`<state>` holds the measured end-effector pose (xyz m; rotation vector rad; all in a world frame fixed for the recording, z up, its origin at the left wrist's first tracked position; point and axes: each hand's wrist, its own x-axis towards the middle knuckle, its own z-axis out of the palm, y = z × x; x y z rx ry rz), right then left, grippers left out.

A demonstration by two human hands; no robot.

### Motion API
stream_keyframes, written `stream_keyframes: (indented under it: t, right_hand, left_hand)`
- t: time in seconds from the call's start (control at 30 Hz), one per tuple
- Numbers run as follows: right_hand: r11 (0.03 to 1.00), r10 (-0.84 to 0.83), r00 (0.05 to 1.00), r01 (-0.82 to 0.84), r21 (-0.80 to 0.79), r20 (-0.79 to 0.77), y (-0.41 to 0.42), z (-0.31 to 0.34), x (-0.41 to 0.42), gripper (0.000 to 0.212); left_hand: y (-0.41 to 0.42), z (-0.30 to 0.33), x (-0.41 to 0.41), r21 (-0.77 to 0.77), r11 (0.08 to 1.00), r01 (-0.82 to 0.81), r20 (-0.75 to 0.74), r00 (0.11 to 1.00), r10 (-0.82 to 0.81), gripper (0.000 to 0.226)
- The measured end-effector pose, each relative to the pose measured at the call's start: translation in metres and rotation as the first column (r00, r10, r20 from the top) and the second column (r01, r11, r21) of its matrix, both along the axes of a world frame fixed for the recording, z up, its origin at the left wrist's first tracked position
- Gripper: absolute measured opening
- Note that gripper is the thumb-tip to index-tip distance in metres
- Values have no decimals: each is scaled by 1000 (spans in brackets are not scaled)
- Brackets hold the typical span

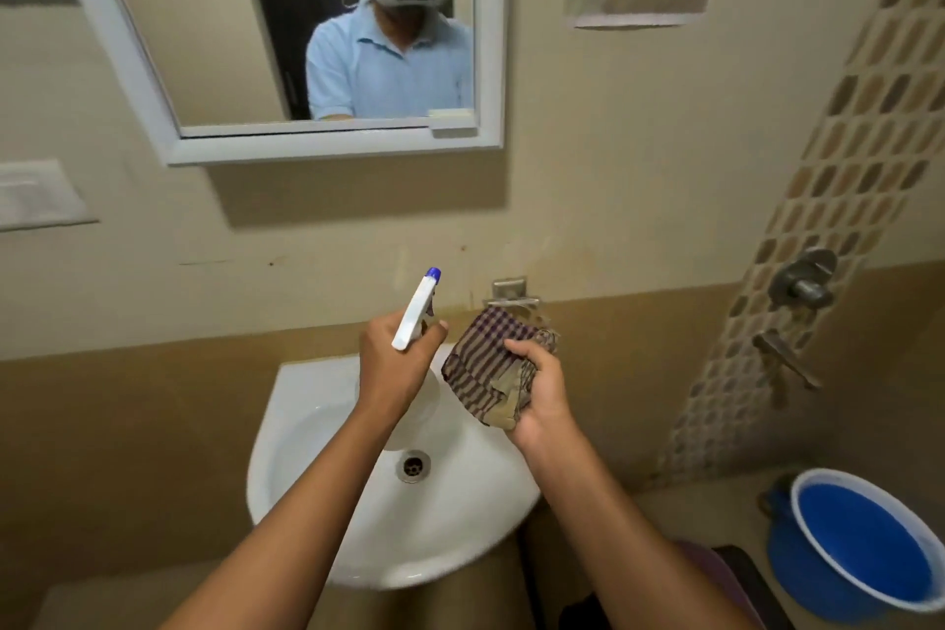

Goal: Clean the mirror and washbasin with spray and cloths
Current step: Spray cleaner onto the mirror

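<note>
Left hand (394,366) grips the spray bottle (417,317), nozzle aimed up toward the wall. Right hand (537,389) clutches the checked cloth (488,363) just beside it. Both hands are above the washbasin (307,425); the mirror (286,41) hangs higher on the wall

Both forearms are bare and extend up from the lower frame edge, converging toward 12 o'clock. Left hand (396,363): back of hand faces the camera, fingers curled closed around a spray bottle (417,315), index finger hooked forward at its trigger side, wrist straight. Right hand (539,391): lies at 3 o'clock of the left, close but apart; thumb on top, fingers wrapped under a checked cloth (493,366), wrist bent slightly inward.
</note>
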<state>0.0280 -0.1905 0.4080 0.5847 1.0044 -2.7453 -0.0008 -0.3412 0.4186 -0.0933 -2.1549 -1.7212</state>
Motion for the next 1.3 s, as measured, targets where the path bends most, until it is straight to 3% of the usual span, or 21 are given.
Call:
stream_keyframes:
  t: [0.17, 0.3, 0.4, 0.53, 0.83, 0.97, 1.1, 1.3]
  right_hand:
    - [1000, 5, 1000, -5, 8, 30, -64, 6, -14, 23]
    - [998, 61, 998, -61, 7, -7, -100, 14, -20, 22]
    - [997, 78, 994, -78, -1, -82, -123, 30, -23, 32]
    - [995, 85, 986, -76, 66, -142, -143, 56, -32, 44]
    - [993, 118, 921, -112, 37, -372, -142, 134, -50, 26]
    - [989, 143, 878, -115, 88, -458, -139, 168, -60, 39]
    - [996, 90, 877, -89, 25, -472, -127, 197, -72, 31]
    - [999, 22, 835, -45, -29, -549, -117, 235, -87, 30]
  left_hand:
    - [-67, 6, -3, 19, 998, -60, 0, 998, 60, 38]
    - [-107, 24, -2, 39, 996, -84, -51, 995, 86, 52]
    - [-127, 37, -4, 31, 995, -92, -84, 992, 94, 57]
    - [-144, 63, -4, 46, 989, -142, -137, 980, 147, 42]
    - [-144, 138, 3, 5, 983, -182, -318, 932, 174, 6]
    - [-133, 165, 2, 21, 978, -206, -350, 915, 200, 11]
    - [-119, 185, 3, -8, 971, -240, -383, 897, 219, 5]
    - [-107, 203, -2, -60, 950, -308, -401, 879, 259, 12]
